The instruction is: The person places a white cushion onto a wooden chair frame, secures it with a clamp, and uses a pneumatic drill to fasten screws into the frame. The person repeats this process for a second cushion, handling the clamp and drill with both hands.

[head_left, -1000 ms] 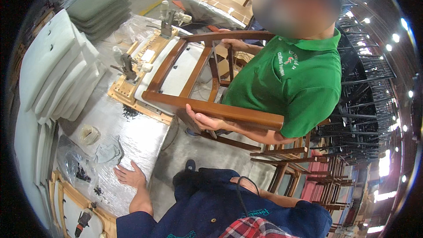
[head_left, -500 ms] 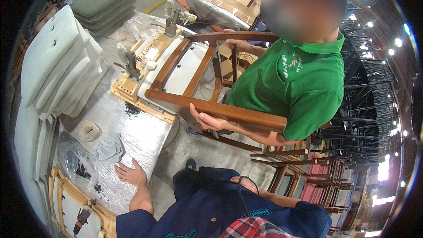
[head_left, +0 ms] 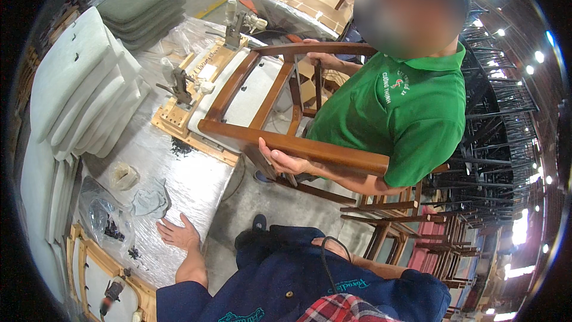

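your left hand (head_left: 177,234) lies flat on the foil-covered table (head_left: 179,173), fingers spread, holding nothing.
your right hand is hidden behind your jacket, so its grip can't be told; a co-worker across from you holds a wooden chair frame (head_left: 286,137).

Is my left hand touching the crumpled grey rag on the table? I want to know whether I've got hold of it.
Apart. The head view shows the left hand lying flat on the wrapped table, with bare surface between its fingertips and the grey rag.
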The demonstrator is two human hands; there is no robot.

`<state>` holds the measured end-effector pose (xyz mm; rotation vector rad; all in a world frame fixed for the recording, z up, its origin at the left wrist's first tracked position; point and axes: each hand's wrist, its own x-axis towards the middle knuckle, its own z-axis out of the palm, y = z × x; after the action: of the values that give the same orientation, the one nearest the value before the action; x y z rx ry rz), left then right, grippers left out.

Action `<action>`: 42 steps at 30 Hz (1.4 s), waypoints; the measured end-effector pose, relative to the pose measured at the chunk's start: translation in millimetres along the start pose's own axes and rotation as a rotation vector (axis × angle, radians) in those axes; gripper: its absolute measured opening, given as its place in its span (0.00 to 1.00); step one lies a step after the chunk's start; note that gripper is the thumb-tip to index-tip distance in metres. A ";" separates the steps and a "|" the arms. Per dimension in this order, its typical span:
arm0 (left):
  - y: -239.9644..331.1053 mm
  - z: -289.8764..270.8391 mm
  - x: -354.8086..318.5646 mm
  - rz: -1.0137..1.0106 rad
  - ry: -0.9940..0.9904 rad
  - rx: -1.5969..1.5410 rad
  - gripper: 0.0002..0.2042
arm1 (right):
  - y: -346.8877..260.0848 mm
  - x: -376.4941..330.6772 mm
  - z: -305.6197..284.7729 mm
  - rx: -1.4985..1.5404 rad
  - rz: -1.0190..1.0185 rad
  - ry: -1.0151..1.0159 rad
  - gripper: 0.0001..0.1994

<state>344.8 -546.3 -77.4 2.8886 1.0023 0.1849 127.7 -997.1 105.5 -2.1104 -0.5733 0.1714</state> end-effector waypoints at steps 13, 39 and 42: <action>4.1 -12.8 1.3 -0.011 -0.050 -0.073 0.42 | 1.5 -12.3 1.5 -0.084 0.024 0.002 0.22; 0.1 -7.9 1.5 0.002 0.013 -0.044 0.41 | -19.0 20.3 -20.8 0.034 0.115 -0.045 0.21; -1.5 5.4 -2.5 0.058 0.082 -0.052 0.41 | -77.6 46.6 -46.4 0.018 0.555 -0.137 0.20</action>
<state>342.7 -546.8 -83.2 2.8863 0.9120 0.3297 158.2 -973.4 199.6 -2.2051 -0.0477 0.6326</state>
